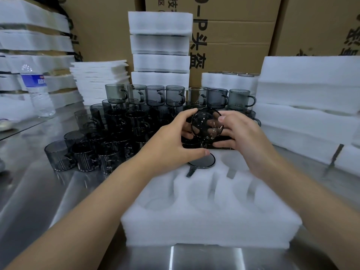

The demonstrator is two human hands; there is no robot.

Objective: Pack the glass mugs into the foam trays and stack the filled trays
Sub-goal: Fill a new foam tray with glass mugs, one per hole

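A smoky glass mug (206,124) is held in the air, its round mouth or base facing me, above the far edge of a white foam tray (210,227). My left hand (175,141) grips its left side and my right hand (237,131) grips its right side. One mug (202,162) sits sunk in a far pocket of the tray, handle toward me. The tray's near pockets hold nothing. Several more grey mugs (116,129) stand in rows and stacked layers behind and to the left.
Stacked filled foam trays (160,47) rise at the back centre, more foam stacks (311,98) at the right and at the left (33,41). A water bottle (37,90) stands far left. Cardboard boxes (233,36) form the back wall. The steel table (39,201) reflects light.
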